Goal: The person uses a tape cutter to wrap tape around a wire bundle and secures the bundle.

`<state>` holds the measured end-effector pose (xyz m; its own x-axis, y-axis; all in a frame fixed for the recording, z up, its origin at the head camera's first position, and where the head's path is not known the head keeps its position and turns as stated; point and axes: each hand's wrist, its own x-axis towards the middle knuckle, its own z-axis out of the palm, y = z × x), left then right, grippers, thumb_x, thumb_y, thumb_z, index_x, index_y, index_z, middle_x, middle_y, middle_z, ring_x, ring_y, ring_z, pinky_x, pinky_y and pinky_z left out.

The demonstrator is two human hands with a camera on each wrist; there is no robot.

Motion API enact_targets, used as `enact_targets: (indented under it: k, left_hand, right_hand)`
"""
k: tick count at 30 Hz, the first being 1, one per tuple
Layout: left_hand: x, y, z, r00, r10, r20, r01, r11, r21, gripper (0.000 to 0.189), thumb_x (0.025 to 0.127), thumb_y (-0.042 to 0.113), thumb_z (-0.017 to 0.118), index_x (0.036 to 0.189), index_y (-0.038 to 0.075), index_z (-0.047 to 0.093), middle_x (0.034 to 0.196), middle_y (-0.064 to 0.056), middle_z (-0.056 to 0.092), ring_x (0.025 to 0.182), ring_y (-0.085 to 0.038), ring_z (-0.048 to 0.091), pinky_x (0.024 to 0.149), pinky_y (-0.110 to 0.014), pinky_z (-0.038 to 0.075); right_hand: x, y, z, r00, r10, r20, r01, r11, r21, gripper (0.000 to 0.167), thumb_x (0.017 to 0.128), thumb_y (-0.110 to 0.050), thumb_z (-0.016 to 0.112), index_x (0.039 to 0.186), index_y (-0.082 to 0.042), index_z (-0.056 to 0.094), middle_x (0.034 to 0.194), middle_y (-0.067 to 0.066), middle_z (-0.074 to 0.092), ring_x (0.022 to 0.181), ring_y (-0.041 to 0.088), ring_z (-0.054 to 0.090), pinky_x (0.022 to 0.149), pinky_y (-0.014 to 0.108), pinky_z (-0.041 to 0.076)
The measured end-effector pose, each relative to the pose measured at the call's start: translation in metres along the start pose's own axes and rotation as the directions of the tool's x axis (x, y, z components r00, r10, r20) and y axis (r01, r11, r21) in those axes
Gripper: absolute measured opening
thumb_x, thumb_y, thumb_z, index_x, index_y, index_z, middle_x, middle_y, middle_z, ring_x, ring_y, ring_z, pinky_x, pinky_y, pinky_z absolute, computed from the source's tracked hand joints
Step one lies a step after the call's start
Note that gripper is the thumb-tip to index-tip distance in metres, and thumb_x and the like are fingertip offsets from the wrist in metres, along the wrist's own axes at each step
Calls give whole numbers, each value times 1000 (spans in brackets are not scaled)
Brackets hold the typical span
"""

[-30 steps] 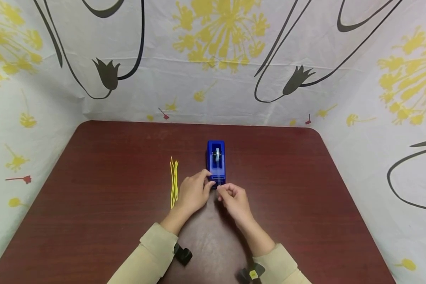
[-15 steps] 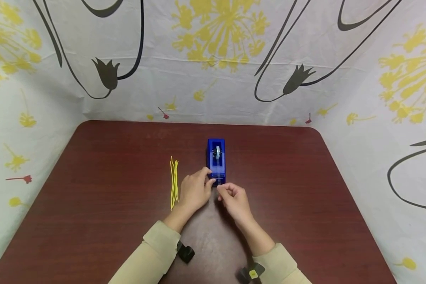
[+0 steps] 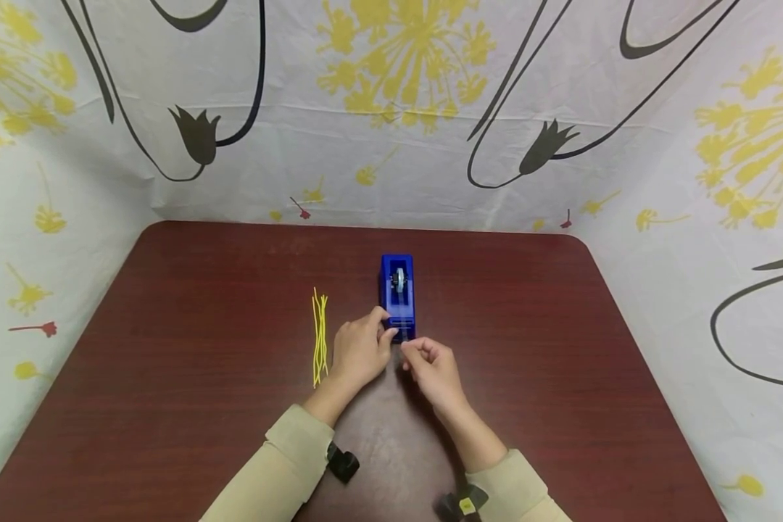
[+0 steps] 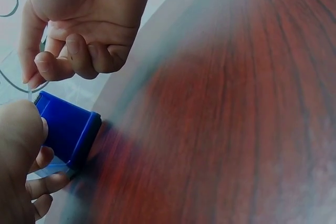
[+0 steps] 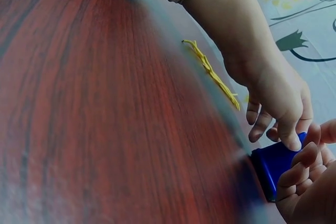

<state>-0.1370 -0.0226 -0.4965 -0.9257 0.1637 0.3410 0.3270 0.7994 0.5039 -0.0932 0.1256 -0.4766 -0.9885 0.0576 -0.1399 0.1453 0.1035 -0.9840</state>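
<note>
a blue tape dispenser (image 3: 401,307) is set lengthwise near the middle of the table (image 3: 528,326), its narrow front end turned toward the person and its small roll (image 3: 400,280) seated at the far end. from that front end a short clear strip of tape (image 4: 30,92) is drawn out past the cutting teeth (image 4: 37,97). the strip's end is pinched by the right hand (image 3: 433,368), thumb and forefinger closed together and the other fingers loosely curled. the dispenser's front end is gripped by the left hand (image 3: 360,349), with the thumb laid at the front edge by the teeth and the other fingers bent against the side. if the strip were pulled hard while that grip was slack, the whole dispenser could be dragged along; if it were drawn askew over the teeth, it could be torn raggedly or folded onto itself. the thumb might also be nicked or stuck to the tape, being set so close. just beside the left hand, a bundle of yellow strands (image 3: 320,337) is laid; it could be scattered by a sideways swing of that wrist. behind everything, a patterned cloth (image 3: 417,181) is hung.
</note>
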Motion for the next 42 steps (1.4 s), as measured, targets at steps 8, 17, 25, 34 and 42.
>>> enact_targets:
  k: [8, 17, 25, 34, 42]
  left_hand:
    - [0, 0, -1, 1000, -8, 23, 9, 1000, -20, 23, 96, 29, 70, 112, 14, 64, 76, 3, 68, 62, -21, 62, 61, -37, 49]
    - [0, -2, -1, 999, -20, 43, 23, 997, -74, 24, 96, 28, 70, 114, 13, 64, 73, 4, 64, 60, -15, 58, 58, -34, 47]
    - [-1, -3, 0, 999, -17, 47, 21, 995, -98, 24, 97, 28, 69, 114, 13, 63, 73, 6, 63, 60, -12, 56, 57, -33, 46]
    - [0, -5, -1, 997, -21, 70, 30, 991, -130, 22, 97, 27, 69, 114, 14, 63, 74, 7, 64, 62, -11, 58, 58, -33, 47]
    - [1, -6, -3, 995, -21, 98, 34, 989, -142, 23, 98, 27, 69, 115, 14, 62, 75, 7, 64, 61, -9, 56, 58, -32, 47]
  right_hand:
    - [-4, 2, 0, 1000, 2, 3, -2, 1000, 5, 25, 99, -14, 65, 90, 9, 66, 61, -1, 57, 49, 7, 44, 46, 20, 34]
    - [-7, 2, 1, 1000, 10, 5, -10, 1000, 3, 26, 99, -13, 65, 93, 12, 65, 62, 0, 57, 49, 6, 43, 46, 20, 33]
    - [-11, 3, 1, 1000, 15, 13, -15, 1000, 17, 25, 99, -11, 64, 94, 13, 65, 62, 2, 56, 48, 7, 42, 46, 20, 32]
    - [-13, 3, 2, 1000, 21, 9, -21, 1000, 7, 24, 99, -11, 64, 93, 13, 65, 61, 1, 56, 48, 7, 42, 46, 20, 33]
    - [-17, 3, 2, 1000, 20, 7, -20, 1000, 9, 26, 99, -12, 65, 91, 13, 64, 62, 2, 55, 49, 7, 43, 46, 20, 33]
